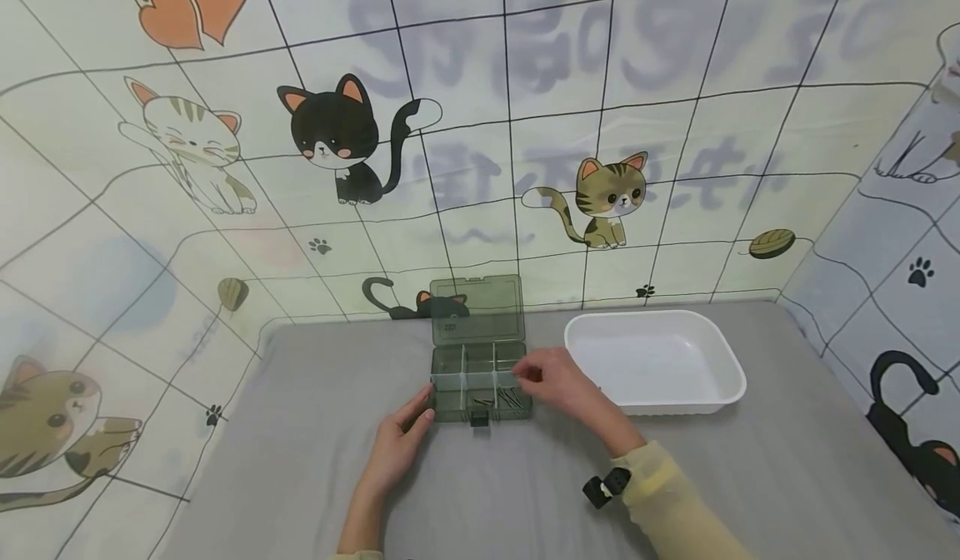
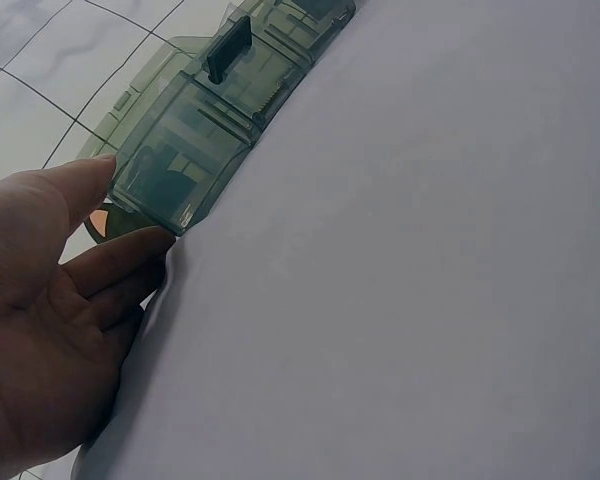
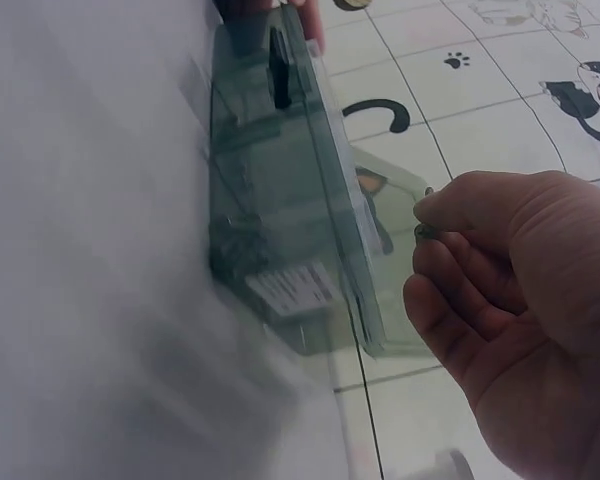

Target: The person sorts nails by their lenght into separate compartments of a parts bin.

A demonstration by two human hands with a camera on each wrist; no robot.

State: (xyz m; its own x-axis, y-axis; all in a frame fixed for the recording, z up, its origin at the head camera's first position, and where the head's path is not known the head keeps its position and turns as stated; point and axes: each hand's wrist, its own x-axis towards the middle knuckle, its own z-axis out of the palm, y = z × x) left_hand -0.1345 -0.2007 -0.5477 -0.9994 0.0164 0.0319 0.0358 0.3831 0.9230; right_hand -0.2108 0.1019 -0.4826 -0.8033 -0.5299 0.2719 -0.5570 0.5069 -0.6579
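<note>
A see-through green compartment box [image 1: 450, 414] stands with its lid [image 1: 480, 314] raised at the back. Thin metal pieces, like screws or nails, lie in its front right compartment, and a few in the front middle one. My left hand [image 1: 397, 443] rests against the box's left end, thumb near the top edge and fingertips low at the corner, as the left wrist view [image 2: 60, 290] shows. Over the right side of the box, my right hand [image 1: 555, 381] pinches a small dark metal piece [image 3: 425, 232] between thumb and forefinger; most of it is hidden.
A white plastic tray [image 1: 731, 381] sits right of the box, partly behind the right forearm. Grey cloth [image 1: 315, 393] covers the table. Behind it rises a cat-patterned backdrop [image 1: 480, 152]. A black device [image 1: 607, 487] is worn on the right wrist.
</note>
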